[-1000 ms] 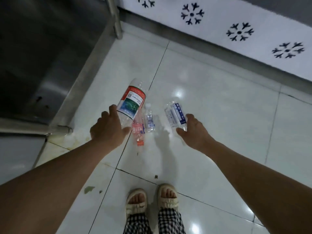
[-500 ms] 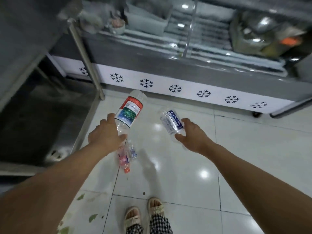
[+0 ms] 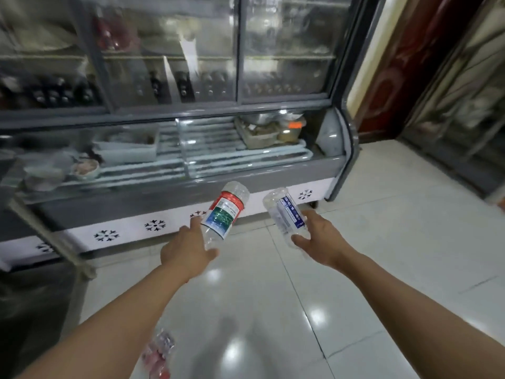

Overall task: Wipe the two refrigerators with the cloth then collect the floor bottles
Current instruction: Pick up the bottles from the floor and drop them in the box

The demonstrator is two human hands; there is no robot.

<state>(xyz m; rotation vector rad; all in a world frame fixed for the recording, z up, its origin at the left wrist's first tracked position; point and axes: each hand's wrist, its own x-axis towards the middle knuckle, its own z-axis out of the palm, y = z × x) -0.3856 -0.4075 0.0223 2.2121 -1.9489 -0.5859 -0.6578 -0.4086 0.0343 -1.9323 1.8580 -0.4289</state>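
Two bottles have come up off the floor: our left hand (image 3: 188, 248) grips the red-labelled bottle (image 3: 222, 214), our right hand (image 3: 318, 237) the blue-labelled bottle (image 3: 287, 213). Two small bottles (image 3: 159, 351) remain on the tiles, awaiting collection.

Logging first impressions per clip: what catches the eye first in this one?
Two clear plastic bottles held up mid-frame: the left hand grips the red-and-green-labelled bottle, the right hand the blue-labelled bottle. Behind them stands a glass-fronted refrigerator; more small bottles lie on the floor.
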